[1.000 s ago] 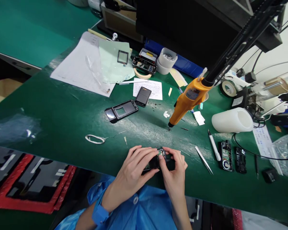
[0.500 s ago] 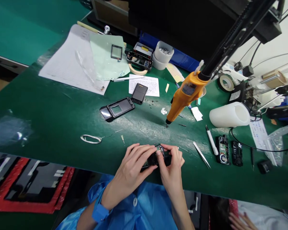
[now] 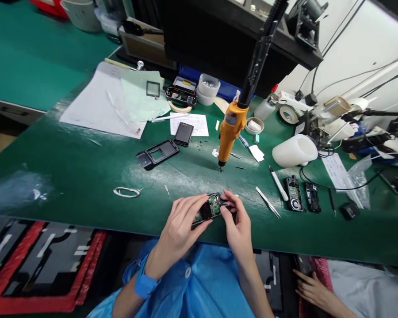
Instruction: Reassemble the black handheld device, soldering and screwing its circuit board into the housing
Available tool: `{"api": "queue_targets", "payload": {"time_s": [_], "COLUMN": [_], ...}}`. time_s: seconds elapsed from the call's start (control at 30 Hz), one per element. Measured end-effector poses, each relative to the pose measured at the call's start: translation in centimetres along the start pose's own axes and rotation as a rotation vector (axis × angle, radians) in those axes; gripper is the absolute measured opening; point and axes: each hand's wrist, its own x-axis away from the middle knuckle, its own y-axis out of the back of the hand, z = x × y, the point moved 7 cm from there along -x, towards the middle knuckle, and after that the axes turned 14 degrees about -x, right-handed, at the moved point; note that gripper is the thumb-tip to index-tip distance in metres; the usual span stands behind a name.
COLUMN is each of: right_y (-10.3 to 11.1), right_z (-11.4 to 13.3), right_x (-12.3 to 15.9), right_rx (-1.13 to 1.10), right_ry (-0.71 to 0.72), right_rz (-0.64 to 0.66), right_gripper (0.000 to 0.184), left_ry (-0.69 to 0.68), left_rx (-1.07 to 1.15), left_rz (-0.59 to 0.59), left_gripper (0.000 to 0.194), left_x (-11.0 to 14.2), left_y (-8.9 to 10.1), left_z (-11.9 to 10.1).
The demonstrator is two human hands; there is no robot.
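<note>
An opened handheld electronic device point(image 3: 215, 204) with a green circuit board showing lies at the table's front edge. My left hand point(image 3: 185, 218) is closed around its left side, fingers over the top and thumb along the near edge. At the device's right end, my right hand point(image 3: 238, 218) has its thumb and fingers curled about a small dark part point(image 3: 228, 205), which the fingers partly hide. I cannot tell whether this part is joined to the device. Above them hangs an orange electric screwdriver point(image 3: 231, 130), its tip just over the table.
White tweezers point(image 3: 268, 202), a white pen-like tool point(image 3: 278, 183) and another opened device point(image 3: 294, 193) lie to the right. A phone-like housing point(image 3: 158, 153) and a coil of white wire point(image 3: 126, 192) lie left. Another person's hand point(image 3: 313, 289) shows at lower right.
My right thumb has moved off the device's top and my right hand has shifted to its right end, uncovering the green board. My left hand keeps its hold. The camera view has tilted up.
</note>
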Motion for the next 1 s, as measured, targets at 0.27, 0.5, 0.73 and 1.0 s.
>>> {"api": "queue_targets", "payload": {"time_s": [0.27, 0.5, 0.73, 1.0], "right_y": [-1.0, -1.1, -1.1, -1.3], "right_z": [0.2, 0.2, -0.3, 0.1], "right_x": [0.6, 0.5, 0.6, 1.5], "right_rx": [-0.158, -0.233, -0.246, -0.231], "right_ry": [-0.021, -0.047, -0.032, -0.092], "right_rz": [0.072, 0.076, 0.061, 0.048], "right_gripper": [0.039, 0.033, 0.030, 0.031], "left_ry": [-0.064, -0.082, -0.101, -0.121], "left_rx": [0.026, 0.016, 0.000, 0.034], "left_rz": [-0.123, -0.131, -0.131, -0.133], "left_gripper": [0.058, 0.054, 0.045, 0.033], "left_x": [0.4, 0.5, 0.5, 0.4], "left_y": [0.7, 0.8, 0.9, 1.3], "left_z": [-0.6, -1.0, -1.0, -0.8]}}
